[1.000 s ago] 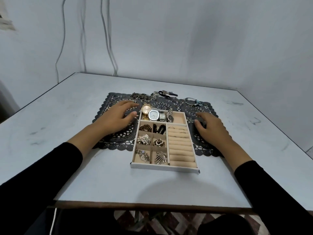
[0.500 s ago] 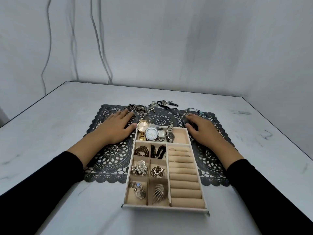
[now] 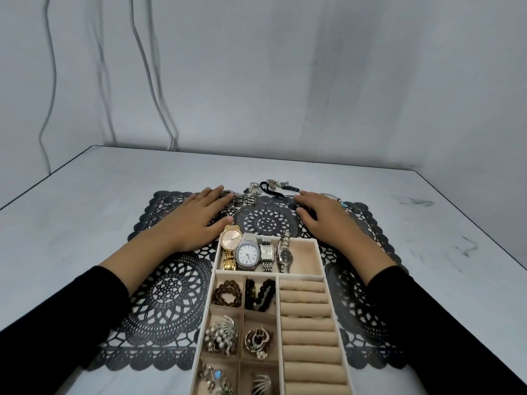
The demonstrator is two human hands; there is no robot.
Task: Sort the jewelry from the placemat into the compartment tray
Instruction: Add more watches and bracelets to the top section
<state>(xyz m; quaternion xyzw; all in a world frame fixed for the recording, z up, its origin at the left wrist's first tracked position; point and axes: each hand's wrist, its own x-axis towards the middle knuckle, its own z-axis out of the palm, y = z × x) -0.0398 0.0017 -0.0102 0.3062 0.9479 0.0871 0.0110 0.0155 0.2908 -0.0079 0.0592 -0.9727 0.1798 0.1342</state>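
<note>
Below, tray (image 3: 305, 256) runs off frame.

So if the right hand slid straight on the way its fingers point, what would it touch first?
Most likely the black cord piece just beyond the right hand, at the placemat's far edge; depth is unclear.

Your beige compartment tray (image 3: 306, 258) lies on the black lace placemat (image 3: 168, 292), its near end cut off by the picture's edge. Its far wide compartment holds four watches (image 3: 248, 253) side by side, the small left cells hold bead bracelets (image 3: 228, 293) and brooches (image 3: 222, 334), and padded ring rolls (image 3: 308, 323) fill the right side. Along the placemat's far edge you have thin rings (image 3: 168, 208) at the left, a link bracelet (image 3: 242, 199), and a black cord piece (image 3: 273, 189) beside a silver chain.
</note>
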